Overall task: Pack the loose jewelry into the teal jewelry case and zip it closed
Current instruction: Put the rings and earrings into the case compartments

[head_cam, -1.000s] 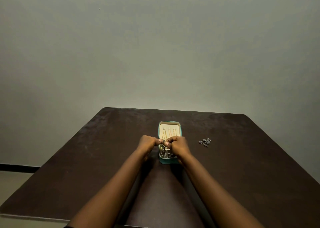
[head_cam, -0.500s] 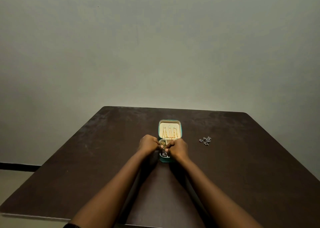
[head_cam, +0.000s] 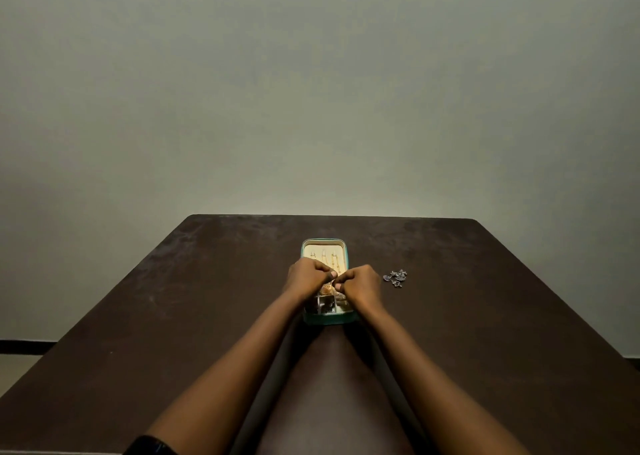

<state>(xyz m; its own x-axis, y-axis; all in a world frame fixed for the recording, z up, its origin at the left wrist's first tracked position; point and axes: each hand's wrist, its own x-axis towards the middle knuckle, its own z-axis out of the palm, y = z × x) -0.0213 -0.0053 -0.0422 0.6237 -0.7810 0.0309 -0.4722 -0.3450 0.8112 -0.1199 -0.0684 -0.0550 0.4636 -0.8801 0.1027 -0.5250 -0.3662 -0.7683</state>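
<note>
The teal jewelry case (head_cam: 329, 319) lies open on the dark table, its cream lid part at the far end with gold chains hanging in it. My left hand (head_cam: 306, 278) and my right hand (head_cam: 360, 281) meet over the middle of the case, fingertips pinched together on a small gold piece of jewelry (head_cam: 327, 288) just above the compartments. The piece is mostly hidden by the fingers. A loose silver jewelry piece (head_cam: 395, 277) lies on the table to the right of the case, apart from my right hand.
The dark brown table (head_cam: 173, 316) ends at a far edge close to a plain grey wall. Dark items sit in the case's near compartments (head_cam: 325, 307).
Both hands have stayed pinched together over the case and shifted slightly toward its far end. More of the near compartments shows now. The silver piece has not moved.
</note>
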